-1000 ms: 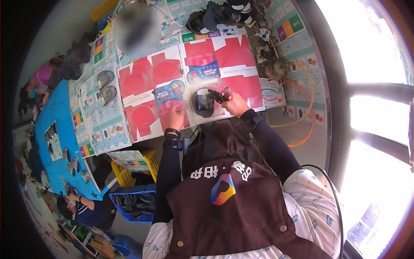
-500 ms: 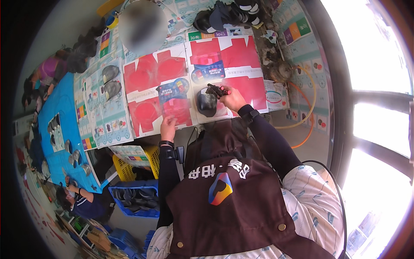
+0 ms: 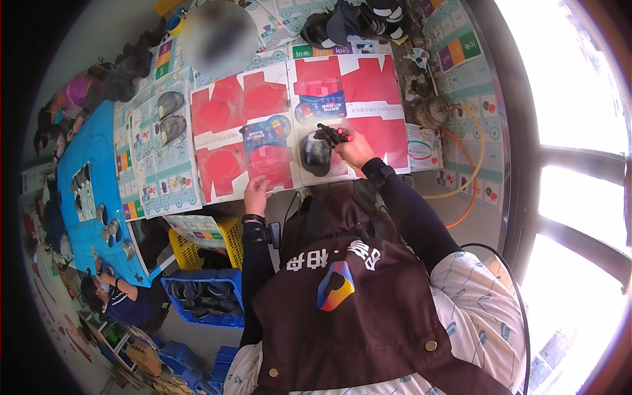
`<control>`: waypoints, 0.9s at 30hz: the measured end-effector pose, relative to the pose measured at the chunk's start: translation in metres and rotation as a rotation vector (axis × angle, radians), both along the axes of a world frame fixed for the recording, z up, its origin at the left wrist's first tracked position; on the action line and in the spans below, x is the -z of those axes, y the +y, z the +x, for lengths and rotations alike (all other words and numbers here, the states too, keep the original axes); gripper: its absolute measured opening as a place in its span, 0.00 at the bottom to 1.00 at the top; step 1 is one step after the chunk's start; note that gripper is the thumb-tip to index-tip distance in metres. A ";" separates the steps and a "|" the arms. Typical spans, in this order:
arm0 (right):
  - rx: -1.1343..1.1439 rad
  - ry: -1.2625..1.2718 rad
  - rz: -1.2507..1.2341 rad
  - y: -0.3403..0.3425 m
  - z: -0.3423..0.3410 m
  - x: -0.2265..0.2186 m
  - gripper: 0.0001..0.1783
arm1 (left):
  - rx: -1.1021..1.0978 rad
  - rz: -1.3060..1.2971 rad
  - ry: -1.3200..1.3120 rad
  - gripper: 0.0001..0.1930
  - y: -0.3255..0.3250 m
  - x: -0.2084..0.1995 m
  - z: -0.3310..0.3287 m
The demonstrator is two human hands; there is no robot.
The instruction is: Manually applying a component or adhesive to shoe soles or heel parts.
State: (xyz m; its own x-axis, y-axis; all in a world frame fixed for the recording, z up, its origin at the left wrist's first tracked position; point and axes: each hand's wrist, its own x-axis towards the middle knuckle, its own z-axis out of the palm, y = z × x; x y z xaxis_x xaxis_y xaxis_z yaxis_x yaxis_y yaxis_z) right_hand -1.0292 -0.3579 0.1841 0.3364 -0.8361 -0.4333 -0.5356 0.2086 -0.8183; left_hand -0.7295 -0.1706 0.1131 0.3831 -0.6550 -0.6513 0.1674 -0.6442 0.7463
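Note:
My right hand (image 3: 355,150) is closed round a small black spray gun (image 3: 327,134) with red parts. The gun's dark body overlaps the upper right of a glossy black shoe piece (image 3: 316,158), rounded in outline, which lies on the printed board. Whether they touch, I cannot tell. At the front edge of the red-and-white printed board (image 3: 220,131), my left hand (image 3: 256,196) rests with fingers loosely bent and slightly apart, holding nothing visible. Two similar dark shoe pieces (image 3: 172,128) lie one behind the other on the papered table to the left.
Several black shoe pieces (image 3: 342,26) are heaped at the back. Yellow and orange hoses (image 3: 475,191) curve down at the right. On the floor at left stand a yellow crate (image 3: 230,243) and a blue crate (image 3: 227,316) of dark pieces. Other people work at a blue table (image 3: 79,230).
The view has shifted slightly. Both hands, the spray gun and the black shoe piece keep nearly the same places on the board.

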 end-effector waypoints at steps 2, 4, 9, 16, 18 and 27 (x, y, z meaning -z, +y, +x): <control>-0.035 0.000 0.016 0.000 0.000 -0.001 0.16 | 0.003 -0.019 -0.001 0.14 0.000 -0.001 -0.002; -0.047 -0.055 0.061 0.001 0.001 -0.003 0.16 | -0.001 -0.018 0.003 0.14 0.001 -0.001 -0.003; -0.133 -0.140 0.048 0.000 -0.002 -0.006 0.18 | -0.021 0.003 -0.009 0.14 0.001 -0.002 -0.003; -0.205 -0.113 0.002 0.004 -0.012 -0.016 0.13 | -0.058 -0.044 0.018 0.13 -0.001 0.001 0.003; -0.088 -0.128 -0.107 0.005 -0.012 -0.019 0.12 | -0.065 -0.059 -0.010 0.13 -0.009 0.004 0.004; -0.234 0.006 0.036 0.010 -0.015 -0.038 0.18 | 0.348 -0.089 -0.275 0.14 -0.086 0.030 -0.016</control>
State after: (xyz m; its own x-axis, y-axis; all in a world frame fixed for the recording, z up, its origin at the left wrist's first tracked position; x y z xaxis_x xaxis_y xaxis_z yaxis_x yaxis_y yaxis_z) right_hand -1.0440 -0.3484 0.2225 0.5163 -0.7197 -0.4642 -0.5776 0.1075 -0.8092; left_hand -0.7454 -0.2566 0.0830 0.2805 -0.8245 -0.4914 -0.2601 -0.5581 0.7879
